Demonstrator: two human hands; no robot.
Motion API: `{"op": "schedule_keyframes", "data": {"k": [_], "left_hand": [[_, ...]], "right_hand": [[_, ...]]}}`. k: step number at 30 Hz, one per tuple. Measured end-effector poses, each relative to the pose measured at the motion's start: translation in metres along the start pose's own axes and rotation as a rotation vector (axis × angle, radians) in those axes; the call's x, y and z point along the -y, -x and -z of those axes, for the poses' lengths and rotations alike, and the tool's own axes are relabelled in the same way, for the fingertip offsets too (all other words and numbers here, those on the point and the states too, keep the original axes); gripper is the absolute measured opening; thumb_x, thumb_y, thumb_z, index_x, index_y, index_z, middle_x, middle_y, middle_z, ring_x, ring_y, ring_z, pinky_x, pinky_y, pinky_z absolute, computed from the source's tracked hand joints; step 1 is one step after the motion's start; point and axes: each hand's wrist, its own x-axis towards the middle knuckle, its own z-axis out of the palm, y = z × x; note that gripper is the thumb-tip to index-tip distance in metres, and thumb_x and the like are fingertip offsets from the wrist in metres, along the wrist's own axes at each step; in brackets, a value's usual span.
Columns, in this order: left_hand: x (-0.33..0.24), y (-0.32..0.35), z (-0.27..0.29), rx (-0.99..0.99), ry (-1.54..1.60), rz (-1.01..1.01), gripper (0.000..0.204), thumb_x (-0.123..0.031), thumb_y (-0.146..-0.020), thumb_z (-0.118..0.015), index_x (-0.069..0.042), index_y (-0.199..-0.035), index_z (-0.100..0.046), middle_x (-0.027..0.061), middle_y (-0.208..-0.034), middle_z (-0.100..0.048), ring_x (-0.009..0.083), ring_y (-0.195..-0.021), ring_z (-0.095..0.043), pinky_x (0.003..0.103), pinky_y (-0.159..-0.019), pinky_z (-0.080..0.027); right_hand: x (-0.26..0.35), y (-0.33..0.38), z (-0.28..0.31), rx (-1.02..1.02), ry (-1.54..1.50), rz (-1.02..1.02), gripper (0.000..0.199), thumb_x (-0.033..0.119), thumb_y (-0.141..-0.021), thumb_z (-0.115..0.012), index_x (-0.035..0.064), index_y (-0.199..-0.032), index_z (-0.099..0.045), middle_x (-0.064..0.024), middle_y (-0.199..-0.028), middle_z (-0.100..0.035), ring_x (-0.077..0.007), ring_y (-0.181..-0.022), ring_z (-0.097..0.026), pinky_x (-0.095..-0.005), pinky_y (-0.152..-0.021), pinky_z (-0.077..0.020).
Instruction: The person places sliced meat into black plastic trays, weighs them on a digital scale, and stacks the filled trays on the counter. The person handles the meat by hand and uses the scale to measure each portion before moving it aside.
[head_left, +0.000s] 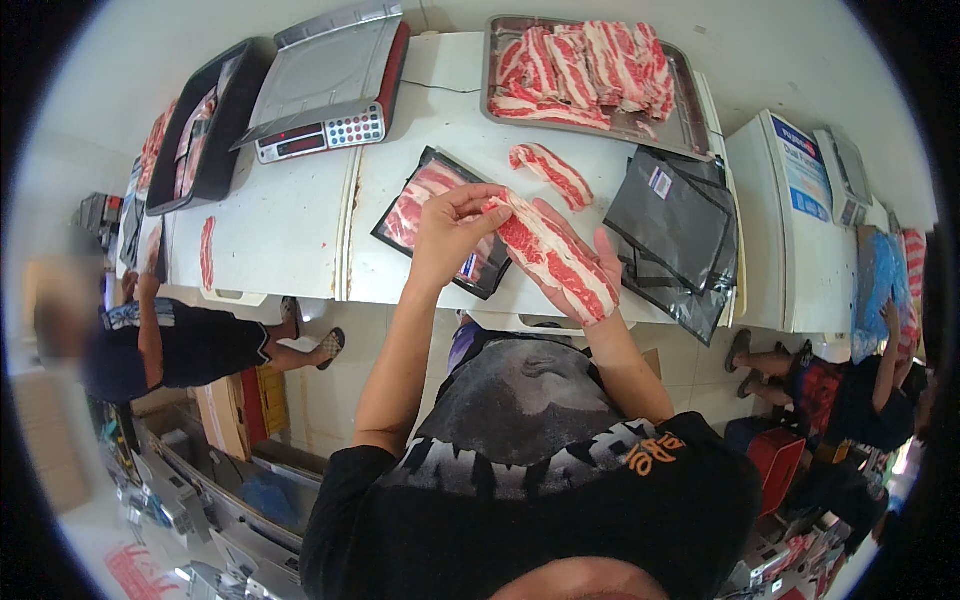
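A long slice of marbled red-and-white meat (558, 262) lies along my right hand (606, 262), which supports it from beneath with the thumb apart. At the slice's upper left end, my left hand (453, 232) pinches it between thumb and fingers. Below and partly behind my left hand is a black-edged clear pack (408, 205) with meat slices inside, tilted on the white table. A single loose meat slice (553, 176) rests on the table just beyond my hands. Right of my right hand, several flat black bags (668, 215) overlap in a pile.
A metal tray (684, 120) of meat slices sits at the back right. A scale (325, 95) and a black tub (160, 190) stand at left, near another meat slice (207, 252). One person (180, 345) works at the far left; another (870, 385) stands at right beside a white freezer (775, 190).
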Motion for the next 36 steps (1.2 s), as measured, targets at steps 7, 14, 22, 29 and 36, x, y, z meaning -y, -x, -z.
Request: {"op": "schedule_keyframes", "data": {"k": [7, 14, 22, 29, 36], "left_hand": [[-0.009, -0.005, -0.007, 0.133, -0.075, -0.054, 0.033, -0.004, -0.093, -0.079, 0.003, -0.124, -0.072, 0.0065, -0.097, -0.079, 0.0074, -0.081, -0.069, 0.022, -0.071, -0.056], [-0.007, -0.005, 0.006, 0.105, -0.163, -0.057, 0.038, 0.0, -0.09, -0.081, 0.003, -0.127, -0.072, 0.0101, -0.103, -0.079, 0.0106, -0.09, -0.073, 0.025, -0.083, -0.057], [-0.024, 0.0, 0.0, 0.056, -0.303, -0.165, 0.037, -0.007, -0.089, -0.083, -0.001, -0.124, -0.075, 0.01, -0.103, -0.079, 0.0105, -0.086, -0.072, 0.024, -0.078, -0.056], [-0.026, 0.002, 0.004, -0.001, -0.226, -0.142, 0.035, -0.006, -0.09, -0.082, 0.001, -0.123, -0.075, 0.0117, -0.102, -0.079, 0.0116, -0.087, -0.072, 0.025, -0.077, -0.058], [-0.027, 0.0, 0.003, -0.019, -0.161, -0.125, 0.038, -0.004, -0.089, -0.082, 0.005, -0.124, -0.073, 0.0121, -0.101, -0.08, 0.0121, -0.087, -0.073, 0.025, -0.078, -0.057]], "right_hand": [[-0.006, 0.014, -0.002, 0.043, -0.06, 0.039, 0.091, 0.053, -0.105, -0.055, 0.0033, -0.169, -0.013, -0.0204, -0.175, -0.02, -0.0335, -0.162, -0.022, -0.0531, -0.133, -0.009], [-0.013, 0.01, -0.008, 0.064, -0.114, 0.037, 0.094, 0.057, -0.103, -0.057, 0.0047, -0.169, -0.015, -0.0199, -0.174, -0.02, -0.0351, -0.162, -0.02, -0.0584, -0.133, -0.0079], [-0.02, -0.002, 0.008, 0.132, -0.147, -0.244, 0.096, 0.07, -0.102, -0.047, 0.0063, -0.168, -0.02, -0.0246, -0.173, -0.022, -0.0457, -0.158, -0.026, -0.0621, -0.13, -0.0151], [-0.019, -0.004, -0.013, 0.022, -0.099, -0.103, 0.105, 0.075, -0.099, -0.049, 0.0031, -0.168, -0.014, -0.0236, -0.174, -0.016, -0.043, -0.162, -0.013, -0.0596, -0.132, -0.0091], [-0.014, -0.001, -0.015, 0.041, 0.028, -0.033, 0.102, 0.069, -0.1, -0.052, 0.0032, -0.168, -0.016, -0.0223, -0.174, -0.018, -0.0401, -0.162, -0.014, -0.0572, -0.132, -0.0059]]}}
